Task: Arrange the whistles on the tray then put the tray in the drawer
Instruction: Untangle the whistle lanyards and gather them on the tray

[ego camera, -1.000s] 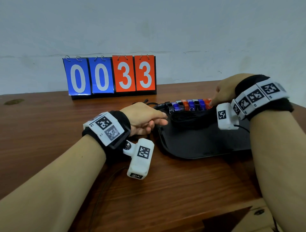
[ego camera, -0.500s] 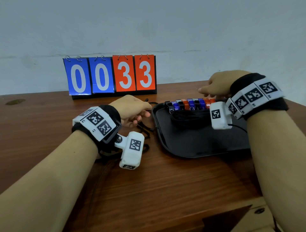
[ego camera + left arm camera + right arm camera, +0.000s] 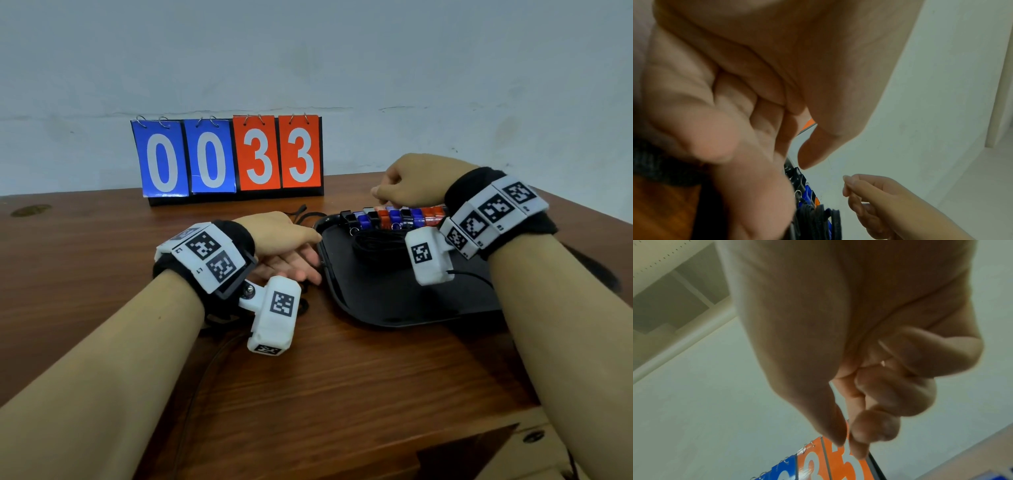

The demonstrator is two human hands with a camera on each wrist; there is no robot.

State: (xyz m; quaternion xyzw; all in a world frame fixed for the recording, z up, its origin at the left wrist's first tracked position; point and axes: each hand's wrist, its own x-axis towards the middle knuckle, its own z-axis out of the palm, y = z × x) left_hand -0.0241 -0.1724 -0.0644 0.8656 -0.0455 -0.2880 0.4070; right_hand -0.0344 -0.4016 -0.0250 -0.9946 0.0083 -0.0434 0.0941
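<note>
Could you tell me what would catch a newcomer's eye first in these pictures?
Probably the flip scoreboard against the wall at the back of the wooden table, reading 0033 in blue and orange. Next comes the row of black, blue and orange whistles along the far edge of the black tray, with the right hand above them and the left hand at the tray's left rim.

A flip scoreboard (image 3: 226, 158) stands at the far side of the wooden table (image 3: 342, 377), against a pale wall (image 3: 342, 61); two blue cards read 0 0, two orange cards 3 3. A dark stain (image 3: 30, 210), perhaps a knot, marks the table's far left.
</note>
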